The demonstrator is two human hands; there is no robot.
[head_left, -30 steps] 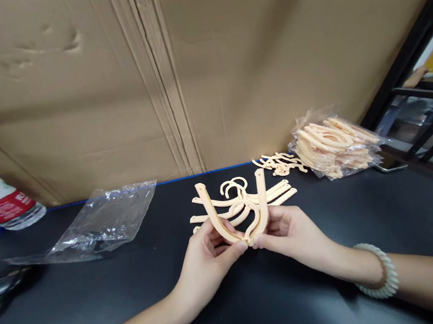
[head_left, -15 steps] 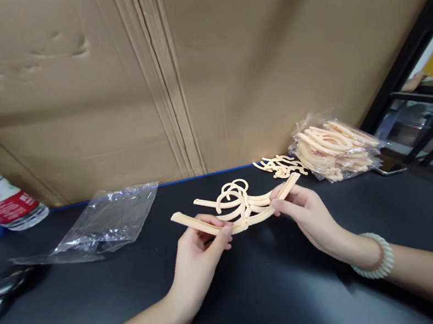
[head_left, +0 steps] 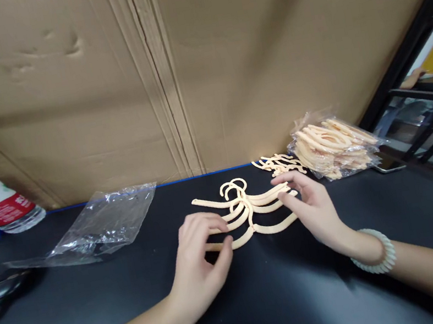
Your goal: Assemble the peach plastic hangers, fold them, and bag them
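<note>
Several cream-coloured clothes hangers (head_left: pixel 276 227) lie overlapping on the dark table, their hooks pointing to the back. Over the left arms of the nearer hangers is my left hand (head_left: pixel 202 251), its thumb and fingers apart. My right hand (head_left: pixel 310 204) is at the right ends of the hangers, thumb and forefinger spread around the tips. It hides part of those ends, and I cannot tell whether it touches them. A small heap of cream hanger pieces (head_left: pixel 277 163) lies behind my right hand.
A clear plastic bag (head_left: pixel 104 223) lies flat at the left. Near the left edge are a bottle with a red and white label (head_left: pixel 6 207) and a black object (head_left: pixel 4 289). Bagged hangers (head_left: pixel 331 147) rest at the back right, beside a phone-like object (head_left: pixel 390 162). Cardboard (head_left: pixel 244 56) stands behind.
The nearest hanger, held up by both hands before, now lies on the table by the others. Both hands have let go, and their fingers have spread.
</note>
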